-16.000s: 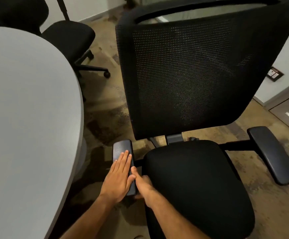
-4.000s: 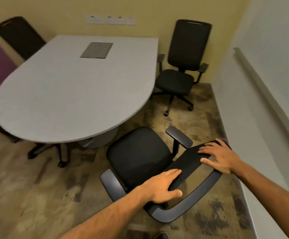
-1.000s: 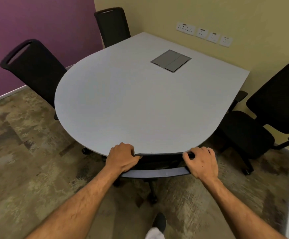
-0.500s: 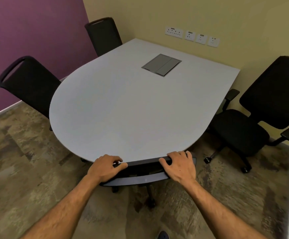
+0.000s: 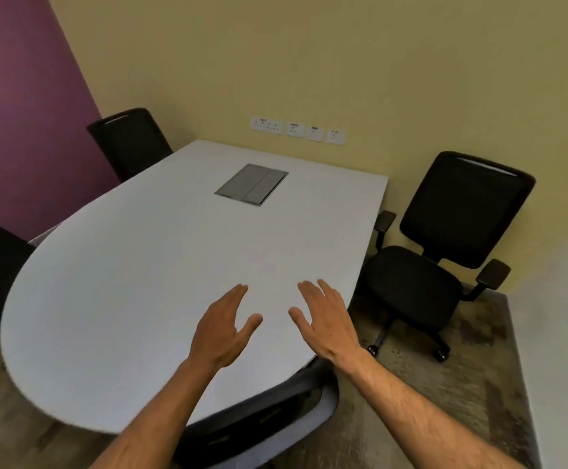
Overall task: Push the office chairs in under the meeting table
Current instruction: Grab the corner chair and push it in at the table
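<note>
Left hand (image 5: 223, 330) with fingers spread, holding nothing, above the grey table (image 5: 133, 286), right hand (image 5: 326, 319) likewise empty, near chair (image 5: 262, 424) tucked under the table edge below both wrists, another chair (image 5: 445, 262) standing clear right of the fingers

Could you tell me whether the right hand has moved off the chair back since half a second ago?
Yes: the right hand now hovers open above the table, off the chair back.
</note>
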`<state>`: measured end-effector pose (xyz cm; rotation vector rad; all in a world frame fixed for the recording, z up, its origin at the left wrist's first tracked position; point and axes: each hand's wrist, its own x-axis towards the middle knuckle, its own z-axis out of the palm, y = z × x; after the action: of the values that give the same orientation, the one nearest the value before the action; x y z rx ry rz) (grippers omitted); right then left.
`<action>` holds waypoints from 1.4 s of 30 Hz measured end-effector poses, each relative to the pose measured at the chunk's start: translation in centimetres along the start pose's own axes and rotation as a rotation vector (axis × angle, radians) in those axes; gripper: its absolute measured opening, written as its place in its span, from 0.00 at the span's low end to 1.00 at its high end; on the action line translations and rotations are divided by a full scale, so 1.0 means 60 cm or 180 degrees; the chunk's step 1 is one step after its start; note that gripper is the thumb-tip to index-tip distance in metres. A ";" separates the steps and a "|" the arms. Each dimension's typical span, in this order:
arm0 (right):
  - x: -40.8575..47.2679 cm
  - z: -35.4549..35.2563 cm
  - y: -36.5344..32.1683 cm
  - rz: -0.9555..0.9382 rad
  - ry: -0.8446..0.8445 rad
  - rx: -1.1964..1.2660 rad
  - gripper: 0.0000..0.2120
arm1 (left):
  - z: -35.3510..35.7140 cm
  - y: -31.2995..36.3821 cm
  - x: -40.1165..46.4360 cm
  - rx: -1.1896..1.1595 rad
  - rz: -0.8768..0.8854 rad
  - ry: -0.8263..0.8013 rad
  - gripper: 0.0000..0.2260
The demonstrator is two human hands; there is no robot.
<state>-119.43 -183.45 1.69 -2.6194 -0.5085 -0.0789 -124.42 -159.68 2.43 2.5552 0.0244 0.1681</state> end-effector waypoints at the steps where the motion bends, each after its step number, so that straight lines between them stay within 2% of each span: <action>1: 0.023 -0.024 0.012 0.0090 0.0187 0.0011 0.33 | -0.006 0.015 0.040 -0.0060 0.0109 0.0001 0.38; 6: 0.085 -0.129 0.077 0.0327 0.0723 -0.0185 0.33 | -0.002 0.079 0.190 -0.0218 0.0651 0.0083 0.36; 11: 0.100 -0.235 0.183 0.0710 0.1116 -0.0330 0.31 | 0.038 0.197 0.306 -0.0454 0.1219 0.0076 0.35; 16: 0.101 -0.308 0.312 0.0962 0.1386 -0.0468 0.31 | 0.098 0.305 0.390 -0.0572 0.1486 0.0020 0.35; 30: 0.103 -0.452 0.725 0.1267 0.1202 -0.0568 0.30 | 0.379 0.587 0.550 -0.0634 0.1310 -0.0255 0.35; 42: 0.178 -0.445 0.933 0.1530 0.0956 -0.0372 0.31 | 0.529 0.666 0.713 -0.0400 0.1197 -0.0565 0.36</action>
<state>-88.11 -238.02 2.53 -2.6994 0.2370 -0.3460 -78.77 -208.14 2.95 2.4161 -0.5197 0.0816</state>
